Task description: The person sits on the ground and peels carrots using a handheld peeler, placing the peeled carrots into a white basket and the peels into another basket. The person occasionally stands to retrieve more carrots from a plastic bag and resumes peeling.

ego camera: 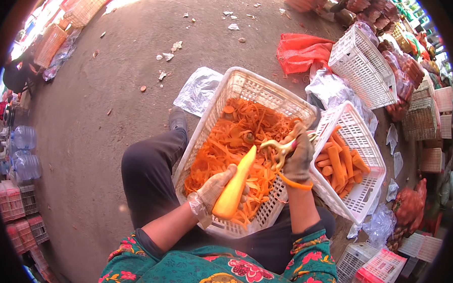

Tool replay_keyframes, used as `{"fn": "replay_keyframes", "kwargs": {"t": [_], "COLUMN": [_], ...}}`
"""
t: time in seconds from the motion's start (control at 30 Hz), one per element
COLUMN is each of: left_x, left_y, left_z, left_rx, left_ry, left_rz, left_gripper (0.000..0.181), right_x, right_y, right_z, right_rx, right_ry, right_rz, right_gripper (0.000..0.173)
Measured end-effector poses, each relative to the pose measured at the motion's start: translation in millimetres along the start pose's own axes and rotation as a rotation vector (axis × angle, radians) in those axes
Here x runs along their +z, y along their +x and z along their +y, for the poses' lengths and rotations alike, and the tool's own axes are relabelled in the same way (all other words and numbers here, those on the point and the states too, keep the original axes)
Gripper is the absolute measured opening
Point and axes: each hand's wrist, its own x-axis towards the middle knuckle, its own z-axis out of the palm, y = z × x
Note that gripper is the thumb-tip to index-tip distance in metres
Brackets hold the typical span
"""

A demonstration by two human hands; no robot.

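Observation:
My left hand (219, 183), in a light glove with clear plastic at the wrist, holds a peeled carrot (236, 182), its thin end pointing up and away from me. Just right of the carrot's tip, my right hand (299, 153), in a soiled glove, grips a gold-coloured metal peeler (281, 148); an orange band circles that wrist. Both hands are over a white plastic crate (267, 81) between my legs, filled with orange carrot peelings (219, 153) and a few cut carrot ends. To the right, a smaller white crate (376, 154) contains several peeled carrots (339, 161).
An upright white crate (361, 67), a red mesh sack (302, 51) and plastic sheets are at the upper right. Bagged carrots (407, 209) lie at the lower right. Large water bottles (26, 165) and stacked crates (15, 204) stand far left. Scraps litter the ground.

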Motion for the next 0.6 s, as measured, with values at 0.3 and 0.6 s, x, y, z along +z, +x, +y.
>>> {"fn": "replay_keyframes", "kwargs": {"t": [0.3,0.6], "left_x": [-4.1,-11.0], "left_y": [2.2,1.8], "left_z": [0.8,8.8], "left_rx": [-0.006,0.037], "left_ry": [-0.157,-0.191], "left_rz": [0.027,-0.045], "left_gripper": [0.053,0.055], "right_x": [24.9,30.9], "right_y": [-22.1,-64.0], "right_z": [31.0,18.6], "right_rx": [-0.151,0.159], "right_ry": [-0.12,-0.022], "right_rz": [-0.211,-0.232], "right_gripper": [0.005,0.021]}}
